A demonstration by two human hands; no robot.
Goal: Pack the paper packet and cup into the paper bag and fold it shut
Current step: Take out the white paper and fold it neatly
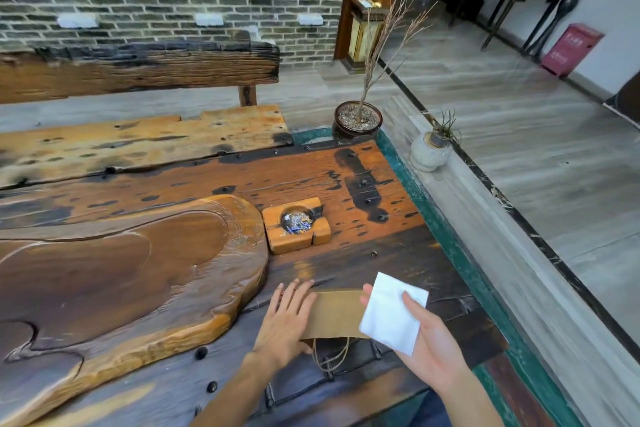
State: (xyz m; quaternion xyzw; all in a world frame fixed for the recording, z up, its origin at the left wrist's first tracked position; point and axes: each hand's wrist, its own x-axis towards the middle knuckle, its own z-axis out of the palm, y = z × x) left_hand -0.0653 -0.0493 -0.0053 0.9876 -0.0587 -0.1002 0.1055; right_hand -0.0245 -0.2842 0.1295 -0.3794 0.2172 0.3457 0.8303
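Observation:
A flat brown paper bag [337,314] lies on the dark wooden table [381,253] near its front edge, twine handles [329,355] trailing toward me. My left hand [285,317] rests palm down on the bag's left end, fingers spread. My right hand [429,347] holds a white paper packet [393,314] between thumb and fingers, just over the bag's right end. No cup is in view.
A carved wooden tea tray [121,274] fills the left of the table. A wooden ashtray [296,224] with scraps sits behind the bag. A potted bare twig [358,118] and a small stone vase [429,151] stand at the far right corner. A bench [138,69] stands behind.

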